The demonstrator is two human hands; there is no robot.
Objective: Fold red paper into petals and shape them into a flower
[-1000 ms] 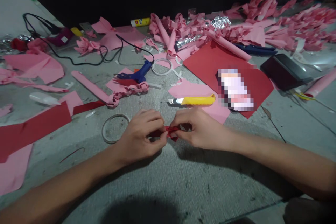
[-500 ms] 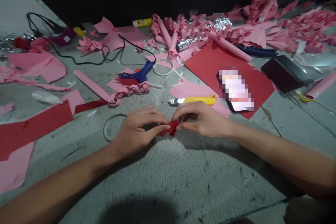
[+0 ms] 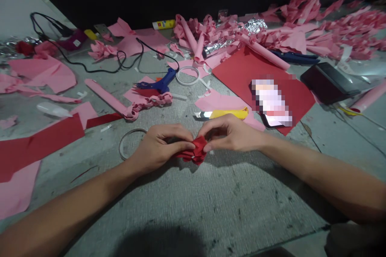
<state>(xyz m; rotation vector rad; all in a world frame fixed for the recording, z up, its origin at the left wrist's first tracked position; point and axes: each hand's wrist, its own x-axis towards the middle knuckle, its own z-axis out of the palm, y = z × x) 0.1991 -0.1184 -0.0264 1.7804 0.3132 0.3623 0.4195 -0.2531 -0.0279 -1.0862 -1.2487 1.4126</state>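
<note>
Between my two hands is a small folded red paper piece point(image 3: 199, 151), its petal-like layers fanned out toward me. My left hand point(image 3: 164, 142) pinches its left side between thumb and fingers. From the right, my right hand point(image 3: 229, 134) pinches its upper right edge with thumb and index finger. A yellow box cutter point(image 3: 230, 113) with its blade out lies just beyond my right hand, partly covered by it. Close behind my left wrist rests a grey tape ring point(image 3: 121, 144). The far part of the red piece is hidden by my fingers.
Farther off lie a blue glue gun point(image 3: 161, 84) with a black cord, a white tape roll point(image 3: 187, 75) and a twisted pink paper strip point(image 3: 150, 102). A phone point(image 3: 271, 104) rests on a red sheet point(image 3: 235, 66). Crumpled pink paper point(image 3: 271, 36) lines the back; red paper point(image 3: 42, 140) lies left.
The red paper piece has turned and opened out, showing more of its layers. My right hand has shifted slightly up and away, now covering part of the box cutter. Both hands keep pinching.
</note>
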